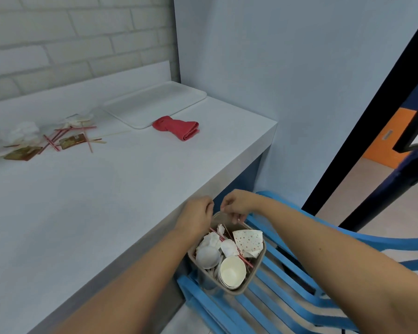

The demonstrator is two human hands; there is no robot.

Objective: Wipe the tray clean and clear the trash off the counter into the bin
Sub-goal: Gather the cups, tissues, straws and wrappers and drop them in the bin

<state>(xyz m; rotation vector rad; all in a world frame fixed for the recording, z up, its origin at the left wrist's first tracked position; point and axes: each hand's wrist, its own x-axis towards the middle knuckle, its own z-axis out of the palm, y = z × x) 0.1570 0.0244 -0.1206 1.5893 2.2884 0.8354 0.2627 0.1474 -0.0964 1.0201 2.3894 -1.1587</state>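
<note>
White counter (106, 189) under brick wall (58, 44); white rectangular plastic tray (155, 102) far beyond the fingers. Left hand (198, 214) and right hand (237, 204) curled, grasp unclear, above tan plastic bin (264, 252) crammed with paper cups (232, 270), striped straws (245, 259).

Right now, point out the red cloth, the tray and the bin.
red cloth (176, 127), head view, middle of the fold.
tray (155, 103), head view, bare flat base.
bin (264, 249), head view, right rim.
</note>
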